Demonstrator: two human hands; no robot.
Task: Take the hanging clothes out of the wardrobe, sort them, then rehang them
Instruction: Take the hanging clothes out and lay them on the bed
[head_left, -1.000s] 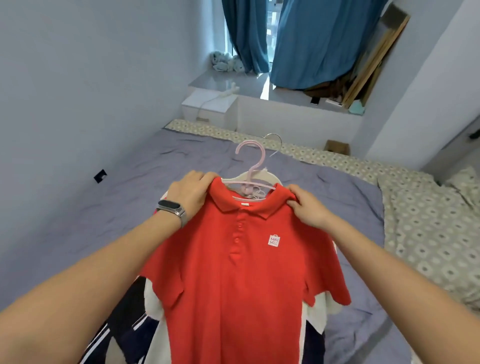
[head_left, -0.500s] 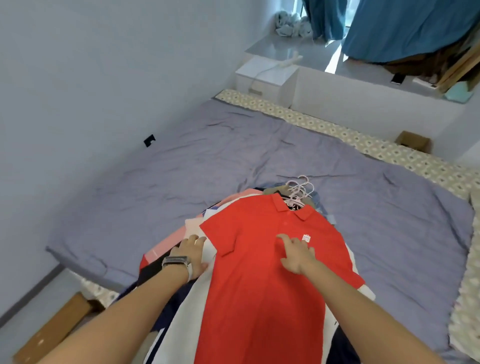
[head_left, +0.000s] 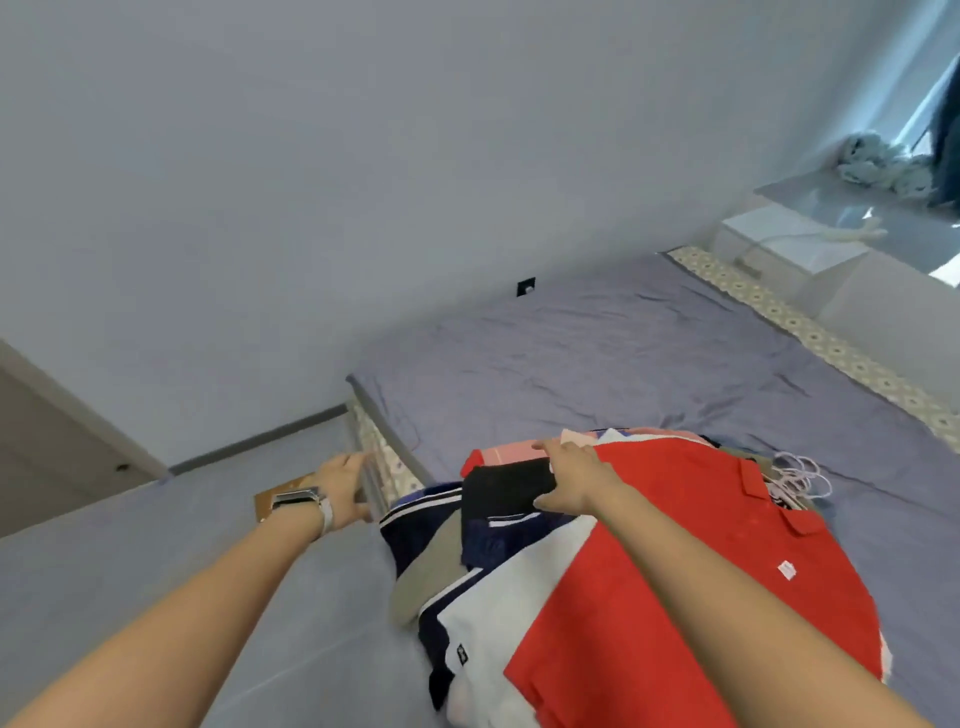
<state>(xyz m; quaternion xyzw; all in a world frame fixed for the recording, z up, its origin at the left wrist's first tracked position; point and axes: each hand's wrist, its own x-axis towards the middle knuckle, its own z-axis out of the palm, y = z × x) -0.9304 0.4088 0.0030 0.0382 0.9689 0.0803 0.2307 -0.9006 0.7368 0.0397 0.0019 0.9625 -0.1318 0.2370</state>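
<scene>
Right hand (head_left: 574, 480) flat on red polo (head_left: 675, 561).

The red polo (head_left: 691, 561) now lies on the pile, both hands off it, the left hand (head_left: 340, 491) swung out past the bed's edge.

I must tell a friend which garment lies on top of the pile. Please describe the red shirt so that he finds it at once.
Find the bed with the grey-purple sheet; a pile of clothes lies at its near edge. The red shirt is the top layer, on the pile's right. Unlike the navy, white and black garments beside it, it is plain bright red, with a collar and a small white chest label.
</scene>
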